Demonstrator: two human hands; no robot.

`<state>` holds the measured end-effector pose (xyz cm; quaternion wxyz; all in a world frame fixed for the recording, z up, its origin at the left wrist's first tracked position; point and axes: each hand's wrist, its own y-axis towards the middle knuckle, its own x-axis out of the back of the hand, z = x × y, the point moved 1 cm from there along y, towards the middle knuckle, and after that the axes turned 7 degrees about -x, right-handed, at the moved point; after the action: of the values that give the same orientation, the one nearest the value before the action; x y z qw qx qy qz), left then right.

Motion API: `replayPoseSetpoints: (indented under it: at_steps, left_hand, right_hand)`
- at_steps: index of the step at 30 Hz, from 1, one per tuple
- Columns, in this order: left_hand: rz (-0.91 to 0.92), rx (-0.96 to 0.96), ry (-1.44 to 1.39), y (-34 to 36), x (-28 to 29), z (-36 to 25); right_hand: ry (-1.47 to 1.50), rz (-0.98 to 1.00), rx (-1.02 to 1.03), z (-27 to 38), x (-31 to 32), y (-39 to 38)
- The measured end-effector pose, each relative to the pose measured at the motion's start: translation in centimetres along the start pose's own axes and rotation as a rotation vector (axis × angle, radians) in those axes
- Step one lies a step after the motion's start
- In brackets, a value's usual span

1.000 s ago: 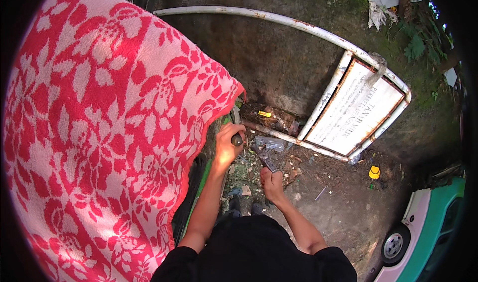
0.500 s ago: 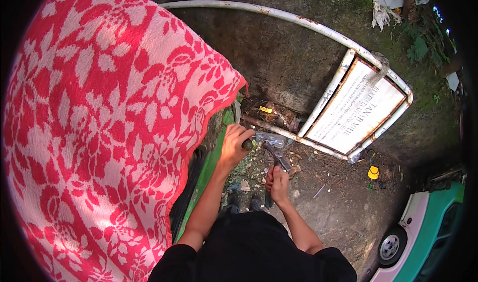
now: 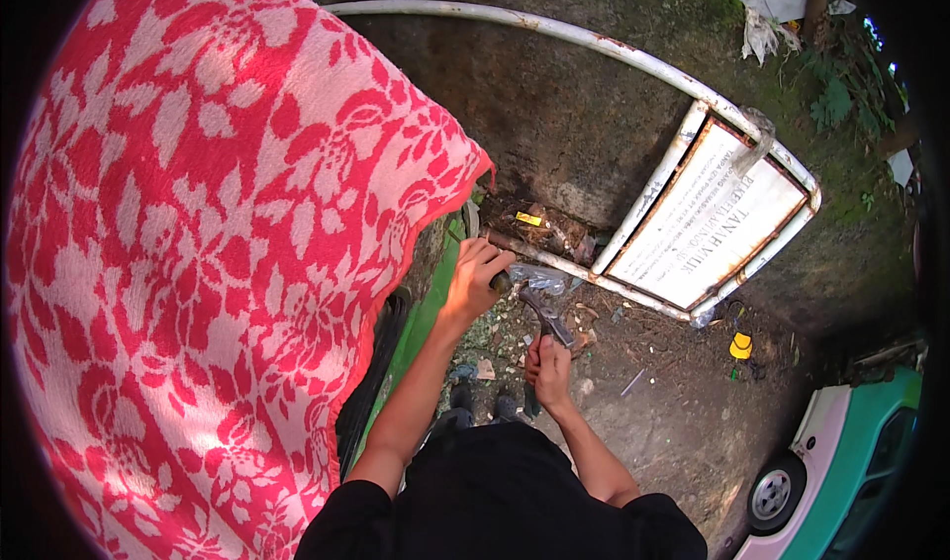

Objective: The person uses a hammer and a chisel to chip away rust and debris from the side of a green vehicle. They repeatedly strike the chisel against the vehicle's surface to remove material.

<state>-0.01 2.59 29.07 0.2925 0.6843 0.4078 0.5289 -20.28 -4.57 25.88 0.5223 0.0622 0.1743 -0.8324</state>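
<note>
Head view: left grip [image 3: 479, 275] clasps a dark handle [image 3: 502, 283], right grip [image 3: 550, 365] a hammer [image 3: 555, 330], crumpled clear plastic [image 3: 540, 277] beyond

My right hand [image 3: 550, 370] can pass rightward over brown earthen ground [image 3: 663, 431]; pink-and-red floral cloth [image 3: 228, 293] (broadly draped) bars the left.

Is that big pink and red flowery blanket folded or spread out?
Spread out: the pink and red flowery cloth blanket shows its pattern across one broad sheet beside the left hand.
</note>
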Motion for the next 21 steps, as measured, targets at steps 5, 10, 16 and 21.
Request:
replayPoseSetpoints:
  at_steps: [5,10,16,21]
  left_hand:
    - [0.001,0.003,0.035,-0.4,-0.3,0.8]
    - [-0.051,0.010,0.050,-0.2,-0.9,0.7]
    - [-0.087,0.063,0.057,-0.3,-0.9,1.0]
    - [-0.092,0.040,0.069,-0.6,-1.1,0.9]
  right_hand:
    - [-0.031,0.002,0.028,-0.4,0.1,0.1]
    - [-0.056,-0.012,0.085,-1.7,0.9,0.4]
    - [-0.257,-0.012,0.197,-2.2,1.0,1.8]
    - [-0.227,0.009,0.240,-2.0,1.0,2.3]
